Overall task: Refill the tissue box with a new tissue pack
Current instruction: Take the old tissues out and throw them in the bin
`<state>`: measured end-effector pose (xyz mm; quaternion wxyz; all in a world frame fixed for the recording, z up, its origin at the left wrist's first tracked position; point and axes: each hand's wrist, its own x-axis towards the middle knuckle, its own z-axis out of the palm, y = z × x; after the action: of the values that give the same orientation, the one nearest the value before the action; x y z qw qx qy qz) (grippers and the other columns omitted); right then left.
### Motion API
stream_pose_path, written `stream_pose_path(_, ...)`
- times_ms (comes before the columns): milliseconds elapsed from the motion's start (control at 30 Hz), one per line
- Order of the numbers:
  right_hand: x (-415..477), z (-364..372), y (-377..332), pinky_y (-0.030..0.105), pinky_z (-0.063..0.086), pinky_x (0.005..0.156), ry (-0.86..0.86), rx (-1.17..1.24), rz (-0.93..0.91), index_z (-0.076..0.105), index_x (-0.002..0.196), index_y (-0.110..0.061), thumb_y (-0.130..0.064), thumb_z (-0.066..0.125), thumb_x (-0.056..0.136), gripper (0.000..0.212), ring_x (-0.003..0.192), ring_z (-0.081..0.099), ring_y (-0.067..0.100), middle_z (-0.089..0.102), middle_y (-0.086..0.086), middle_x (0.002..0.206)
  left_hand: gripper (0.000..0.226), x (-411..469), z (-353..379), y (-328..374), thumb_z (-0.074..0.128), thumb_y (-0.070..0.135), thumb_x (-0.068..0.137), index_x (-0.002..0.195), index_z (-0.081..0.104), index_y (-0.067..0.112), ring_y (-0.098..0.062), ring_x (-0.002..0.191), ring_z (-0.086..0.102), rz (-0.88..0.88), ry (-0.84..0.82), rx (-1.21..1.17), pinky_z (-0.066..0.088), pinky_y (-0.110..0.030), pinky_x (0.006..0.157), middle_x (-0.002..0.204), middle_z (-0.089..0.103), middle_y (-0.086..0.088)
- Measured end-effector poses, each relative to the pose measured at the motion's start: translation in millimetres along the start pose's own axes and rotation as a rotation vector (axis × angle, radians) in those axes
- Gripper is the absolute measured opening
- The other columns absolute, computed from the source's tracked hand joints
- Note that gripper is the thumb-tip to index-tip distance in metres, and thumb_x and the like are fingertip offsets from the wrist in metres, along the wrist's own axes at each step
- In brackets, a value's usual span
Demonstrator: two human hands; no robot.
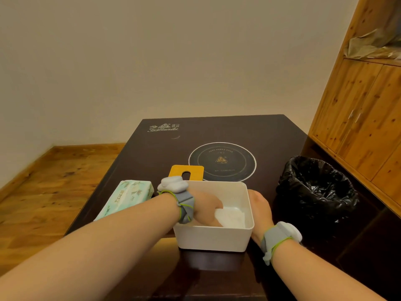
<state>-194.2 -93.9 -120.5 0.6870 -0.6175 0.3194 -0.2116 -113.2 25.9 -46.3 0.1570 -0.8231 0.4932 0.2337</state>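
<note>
On dark table [271, 135] by plain wall, left hand [206, 205] grip holding tissues [232, 218] inside box [214, 240], right hand [259, 210] grip unclear.

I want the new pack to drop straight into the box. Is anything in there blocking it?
Yes. The left hand is inside the white tissue box, on some leftover white tissues at the bottom. The new tissue pack lies on the table to the box's left.

Plain wall [152, 51], perhaps wooden floor [54, 181]
</note>
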Motion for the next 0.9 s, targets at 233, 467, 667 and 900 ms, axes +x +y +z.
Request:
stream_pose_path(233,11.1,-3.2,-21.2,0.032,0.050,0.068,0.035,0.258,0.069,0.064,0.076,-0.010,-0.009,0.047,0.087,0.020,0.071,0.063,0.017,0.067,0.008,0.078,0.037,-16.6,-27.3,-18.3,0.059,0.039,0.092,0.122,0.060,0.019,-0.021,0.095,0.057,0.013,0.123,-0.278,0.040,-0.026,0.081,0.104,0.062,0.002)
stream_pose_path(467,9.2,-11.1,-69.0,0.015,0.039,0.075,0.097,-0.077,-0.375,0.073,0.086,-0.024,-0.021,0.050,0.089,0.023,0.082,0.055,-0.022,0.065,-0.024,0.090,0.006,-28.4,-56.4,-40.3,0.058,0.032,0.091,0.091,0.063,0.029,-0.009,0.074,0.063,0.005,0.322,-0.626,0.050,-0.017,0.060,0.082,0.065,0.010)
stream_pose_path(667,-3.0,-12.0,-103.0,0.010,0.047,0.054,-0.182,-0.203,-0.390,0.070,0.094,-0.026,-0.050,0.049,0.093,0.032,0.078,0.064,0.001,0.070,-0.011,0.086,0.009,-36.1,-74.1,-32.3,0.059,0.030,0.093,0.085,0.062,0.027,-0.008,0.067,0.063,0.091,0.455,-0.850,0.052,-0.020,0.058,0.078,0.064,0.010)
stream_pose_path(900,-12.5,-28.5,-110.5,0.019,0.051,0.048,-0.243,-0.010,-0.284,0.069,0.099,-0.003,-0.018,0.056,0.094,0.021,0.070,0.067,0.010,0.070,0.007,0.087,0.012,-28.6,-76.7,-15.3,0.067,0.039,0.086,0.082,0.063,0.029,-0.007,0.067,0.060,0.099,0.695,-0.896,0.048,-0.020,0.057,0.076,0.063,0.010)
